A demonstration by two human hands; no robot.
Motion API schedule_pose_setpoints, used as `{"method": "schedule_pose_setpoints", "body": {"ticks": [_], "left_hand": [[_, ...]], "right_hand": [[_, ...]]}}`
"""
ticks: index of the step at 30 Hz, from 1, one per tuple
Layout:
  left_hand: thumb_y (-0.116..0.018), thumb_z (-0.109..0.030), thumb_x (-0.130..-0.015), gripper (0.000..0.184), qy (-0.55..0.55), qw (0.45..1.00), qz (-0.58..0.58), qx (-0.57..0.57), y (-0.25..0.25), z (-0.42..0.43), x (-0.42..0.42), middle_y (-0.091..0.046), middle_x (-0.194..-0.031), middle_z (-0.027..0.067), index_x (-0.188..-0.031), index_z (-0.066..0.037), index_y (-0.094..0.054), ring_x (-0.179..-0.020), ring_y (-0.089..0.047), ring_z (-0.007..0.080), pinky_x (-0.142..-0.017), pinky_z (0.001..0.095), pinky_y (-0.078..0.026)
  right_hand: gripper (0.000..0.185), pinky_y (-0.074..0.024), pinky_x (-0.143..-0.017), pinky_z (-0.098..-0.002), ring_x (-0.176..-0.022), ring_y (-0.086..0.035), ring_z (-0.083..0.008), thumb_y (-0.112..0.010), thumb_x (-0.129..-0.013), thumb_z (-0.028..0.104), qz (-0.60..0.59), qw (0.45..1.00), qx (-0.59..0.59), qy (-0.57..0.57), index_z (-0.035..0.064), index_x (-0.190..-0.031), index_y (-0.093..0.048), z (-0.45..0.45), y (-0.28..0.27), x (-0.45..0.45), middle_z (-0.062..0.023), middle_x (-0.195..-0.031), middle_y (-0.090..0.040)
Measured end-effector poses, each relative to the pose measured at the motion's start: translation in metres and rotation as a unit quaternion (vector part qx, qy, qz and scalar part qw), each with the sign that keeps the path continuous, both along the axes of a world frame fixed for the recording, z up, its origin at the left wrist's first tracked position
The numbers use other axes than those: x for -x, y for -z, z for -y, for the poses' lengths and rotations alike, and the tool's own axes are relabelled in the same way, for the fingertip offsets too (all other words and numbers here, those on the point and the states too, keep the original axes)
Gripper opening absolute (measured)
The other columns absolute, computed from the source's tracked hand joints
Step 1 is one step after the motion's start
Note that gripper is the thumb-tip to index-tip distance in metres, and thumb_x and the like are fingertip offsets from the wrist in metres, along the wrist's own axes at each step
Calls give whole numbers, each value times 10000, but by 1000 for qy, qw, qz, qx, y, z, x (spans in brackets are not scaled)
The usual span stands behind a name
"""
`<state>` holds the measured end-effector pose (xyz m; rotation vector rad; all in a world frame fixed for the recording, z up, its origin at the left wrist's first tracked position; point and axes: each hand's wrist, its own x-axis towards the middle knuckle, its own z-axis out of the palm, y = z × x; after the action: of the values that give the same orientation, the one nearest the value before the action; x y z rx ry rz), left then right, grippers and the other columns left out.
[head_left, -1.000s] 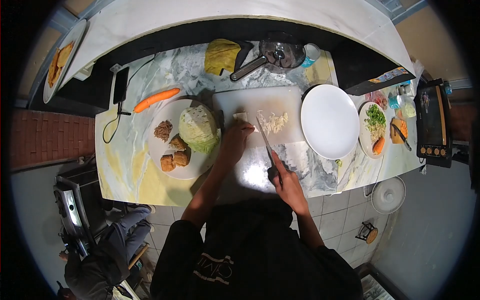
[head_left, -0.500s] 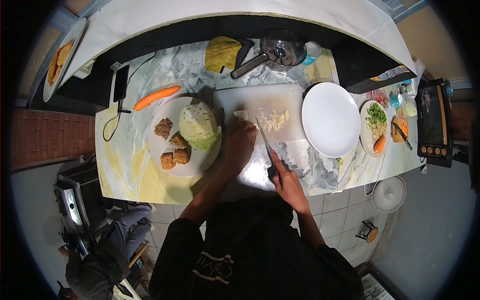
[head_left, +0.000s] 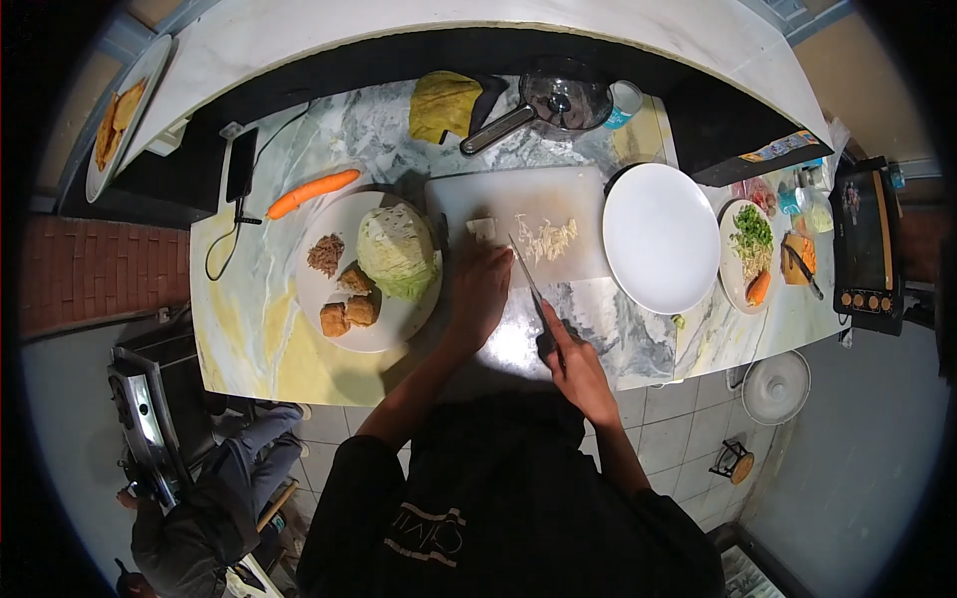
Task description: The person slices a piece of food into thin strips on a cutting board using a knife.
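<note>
My right hand (head_left: 578, 371) is closed around the handle of a knife (head_left: 528, 269), whose blade slants up and left over the white cutting board (head_left: 588, 204). Beside the blade, my left hand (head_left: 482, 294) rests on the board with its fingers bunched together. Whatever lies beneath those fingertips is too hidden to name. Just beyond them sits a pale block-like piece (head_left: 481, 229). Thin pale strips (head_left: 548, 239) are heaped to the right of the blade. Left of the board, a plate (head_left: 399, 329) bears a cut cabbage (head_left: 394, 249), brown fried chunks (head_left: 349, 314) and a shredded brown heap (head_left: 325, 255).
A white plate (head_left: 660, 239) stands right of the board. Further right is a smaller plate (head_left: 733, 284) with chopped greens. A carrot (head_left: 314, 191), a dark-handled pan (head_left: 563, 95) and a phone (head_left: 241, 164) lie around the counter. Another person (head_left: 204, 518) is at lower left.
My left hand has shifted very slightly, its fingers looking a little flatter. The knife stays at nearly the same place, and the things on the counter have not moved.
</note>
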<state>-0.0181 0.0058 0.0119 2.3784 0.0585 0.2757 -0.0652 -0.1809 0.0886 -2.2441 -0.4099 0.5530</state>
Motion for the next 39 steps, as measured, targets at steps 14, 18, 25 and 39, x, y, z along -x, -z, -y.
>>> {"method": "schedule_pose_setpoints", "body": {"ticks": [14,18,25,39], "left_hand": [[-576,-103,-913,209,4,1000,0,16,1,1,0,-665,-1127,139,-1063,-6,-686,-1049,-621,298,-935,380,-485],[-578,-106,-916,203,4,1000,11,1,-5,1,-1,-658,-1149,138,-1050,-2,-690,-1058,-622,297,-933,379,-490],[-596,-109,-906,189,-8,1000,14,21,0,0,-2,-672,-1113,125,-1037,-20,-700,-1037,-627,286,-926,369,-494],[-605,-99,-893,172,-4,999,17,36,2,-1,-3,-680,-1068,117,-1016,-32,-705,-1017,-627,282,-920,366,-492]], "right_hand": [[797,-472,-771,-498,-876,-579,-445,-521,-786,-82,7,998,49,-40,104,-1506,-233,5,-1,-1,-268,-1007,-590],[807,-460,-695,-502,-748,-580,-446,-500,-792,-103,64,997,29,-35,150,-1513,-242,6,5,-1,-271,-904,-596],[892,-463,-694,-500,-760,-583,-454,-496,-731,-127,50,992,87,-79,132,-1528,-191,12,5,-4,-276,-933,-593],[942,-453,-699,-508,-783,-568,-483,-476,-679,-135,0,987,100,-126,78,-1530,-132,9,-3,-21,-309,-971,-585]]}}
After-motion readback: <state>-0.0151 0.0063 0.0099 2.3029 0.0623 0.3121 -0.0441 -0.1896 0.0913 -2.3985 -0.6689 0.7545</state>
